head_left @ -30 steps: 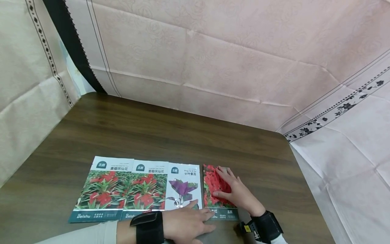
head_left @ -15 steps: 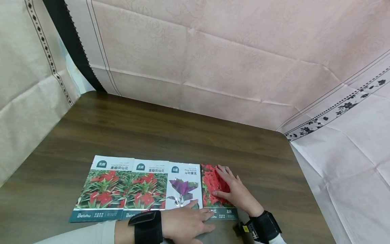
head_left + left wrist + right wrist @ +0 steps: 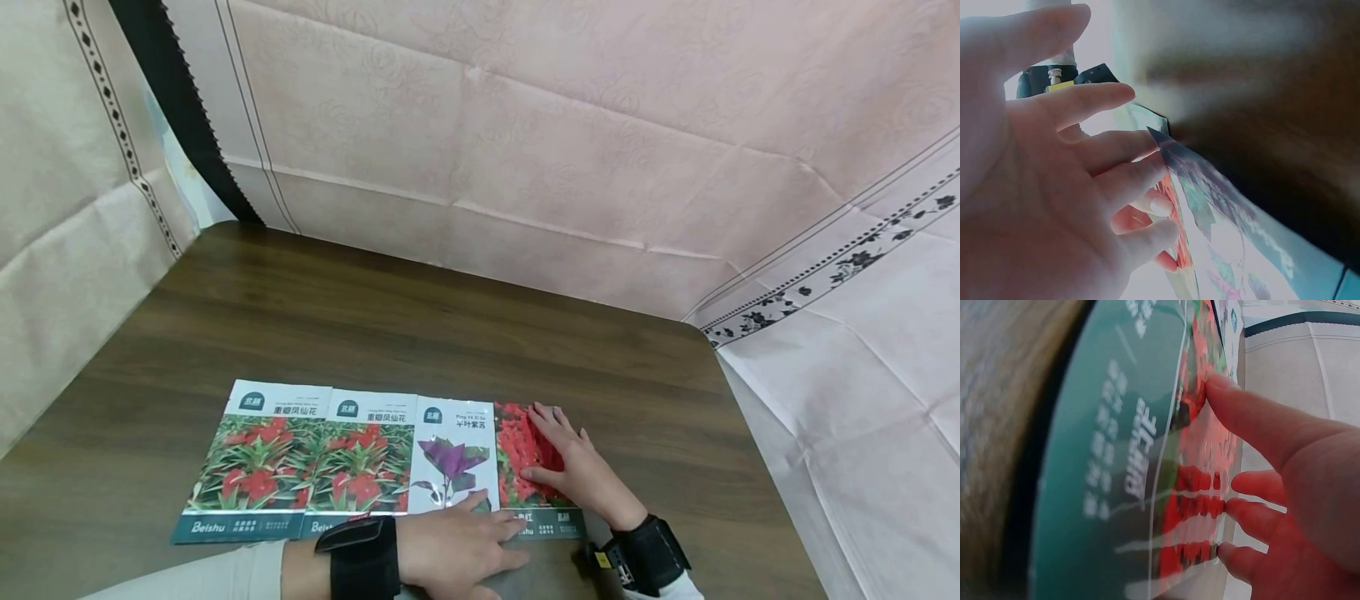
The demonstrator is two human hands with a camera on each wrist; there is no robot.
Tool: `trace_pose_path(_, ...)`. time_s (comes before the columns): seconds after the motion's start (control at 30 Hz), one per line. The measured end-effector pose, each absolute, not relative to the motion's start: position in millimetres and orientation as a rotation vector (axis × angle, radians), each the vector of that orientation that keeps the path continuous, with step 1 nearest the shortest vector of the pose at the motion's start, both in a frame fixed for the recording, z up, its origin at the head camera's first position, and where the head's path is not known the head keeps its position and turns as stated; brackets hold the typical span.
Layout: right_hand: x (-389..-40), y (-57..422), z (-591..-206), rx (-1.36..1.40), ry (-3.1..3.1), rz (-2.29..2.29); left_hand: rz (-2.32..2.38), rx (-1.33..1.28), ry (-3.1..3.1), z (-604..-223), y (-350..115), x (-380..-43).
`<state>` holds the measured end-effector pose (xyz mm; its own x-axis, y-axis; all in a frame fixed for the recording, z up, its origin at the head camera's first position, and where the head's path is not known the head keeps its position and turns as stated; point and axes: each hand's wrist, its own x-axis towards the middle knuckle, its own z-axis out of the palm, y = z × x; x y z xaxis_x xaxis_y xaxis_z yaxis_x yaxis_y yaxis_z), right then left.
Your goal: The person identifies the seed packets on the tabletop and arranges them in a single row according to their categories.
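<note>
Four-sided seed packets lie side by side in a row in the head view. Two show red blooms with green leaves: the leftmost packet [image 3: 255,458] and its neighbour [image 3: 363,462]. Third comes a white packet with a purple plant [image 3: 452,425]. At the right end is a red-flower packet [image 3: 517,446], its edge against the white one. My left hand [image 3: 457,552], fingers spread, lies over the lower ends of the two right packets. My right hand [image 3: 581,471] rests its fingertips on the red-flower packet; the right wrist view shows thumb and fingers [image 3: 1247,509] touching its face.
The packets lie on a brown wooden table [image 3: 420,325] near its front. Pale patterned cloth [image 3: 525,167] hangs behind the table and at both sides. A black wristband [image 3: 360,554] is on the left wrist, another band [image 3: 652,554] on the right.
The red-flower packet has slid slightly left with my right hand, closing the narrow gap beside the purple-plant packet. My left hand has stayed nearly still.
</note>
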<state>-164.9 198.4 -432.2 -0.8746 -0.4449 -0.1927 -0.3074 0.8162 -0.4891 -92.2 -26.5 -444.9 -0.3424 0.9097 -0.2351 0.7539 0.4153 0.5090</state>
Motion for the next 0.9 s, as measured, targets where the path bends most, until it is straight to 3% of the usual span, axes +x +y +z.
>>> trace_pose_path(0.27, -163, 197, -432, -0.570, 2.698, -0.652, 0.420, 1.422, 2.184, -434, -29, -88)
trace_pose_path(0.57, -161, 195, -432, -0.559, 2.702, -0.645, 0.429, 1.482, 2.207, -475, -25, -94)
trace_pose_path(0.9, -160, 196, -430, -0.547, 2.720, -0.657, 0.452, 1.439, 2.250, -416, -34, -82)
